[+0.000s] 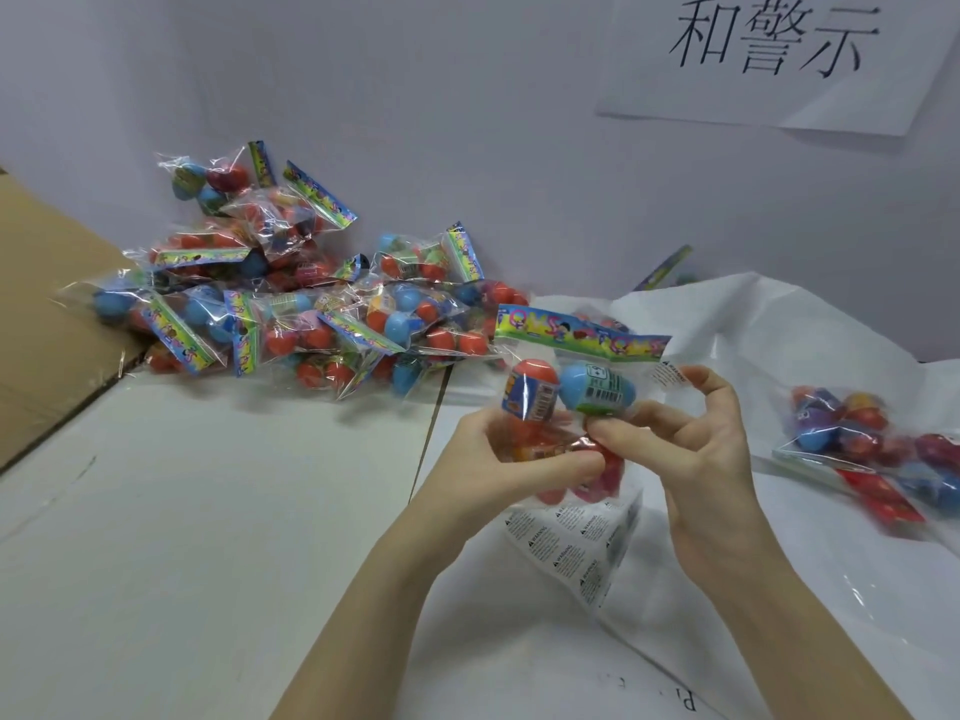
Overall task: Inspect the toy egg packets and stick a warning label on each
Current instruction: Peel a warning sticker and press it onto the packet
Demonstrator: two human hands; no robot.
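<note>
Here, both hands hold one toy egg packet (571, 392) above the middle of the white counter (208, 511), toward its near edge. The left hand (498, 459) grips the lower part of the packet, thumb curled across the clear film over the red eggs. The right hand (696, 439) pinches the packet at its right side, its fingers (711, 381) raised near the top right corner where a small white warning label (670, 374) sits just under the colourful header card; whether the label is fully stuck down is hard to tell. A sheet of warning labels (576, 543) lies on the counter directly below the hands. A large pile of packets (291, 304) rests against the wall at the counter's far edge, beside a cardboard box flap (47, 314) at the far left corner. A few more packets (872, 449) lie on white plastic sheeting (727, 324) along the right edge. A paper sign (769, 49) hangs on the wall.
</note>
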